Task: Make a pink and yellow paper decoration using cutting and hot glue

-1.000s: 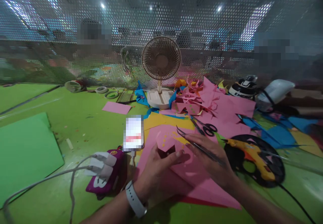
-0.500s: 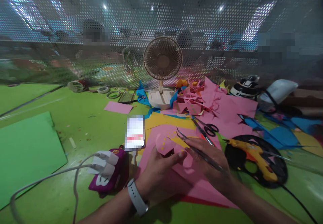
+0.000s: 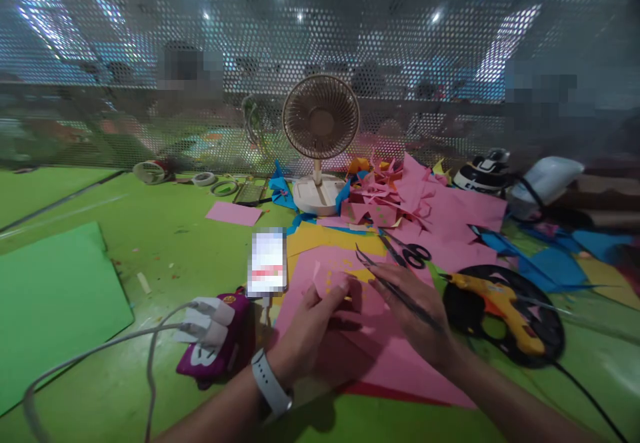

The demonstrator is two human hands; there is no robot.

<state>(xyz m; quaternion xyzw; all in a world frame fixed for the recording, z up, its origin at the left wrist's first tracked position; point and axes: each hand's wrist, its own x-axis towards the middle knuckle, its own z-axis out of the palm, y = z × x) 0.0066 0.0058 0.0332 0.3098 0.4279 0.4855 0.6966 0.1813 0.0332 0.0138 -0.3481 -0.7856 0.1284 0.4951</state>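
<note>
My left hand [image 3: 313, 323], with a pale watch band [image 3: 270, 383] at the wrist, pinches a curved pink paper piece [image 3: 326, 278] dotted with small yellow marks. Between the thumb and fingers of my right hand [image 3: 417, 306] lies a pair of dark, bent-tipped tweezers [image 3: 395, 290], pointing up and left. The tweezer tips are just off the pink piece, over yellow paper bits. Both hands are above pink paper sheets [image 3: 395, 370], with a yellow sheet [image 3: 315, 238] behind them. My left fingers are partly hidden by the pink piece.
A phone [image 3: 267, 263] and purple power strip [image 3: 220, 343] with cables are on the left. Right of my hands, a yellow glue gun [image 3: 500, 303] rests on a black round tray [image 3: 465, 330]. Scissors [image 3: 415, 254], a fan [image 3: 320, 123] and paper scraps [image 3: 390, 190] stand behind.
My left hand has turned the pink piece, so its dotted face is now more folded and angled. My right hand with the tweezers has drawn slightly away from it.
</note>
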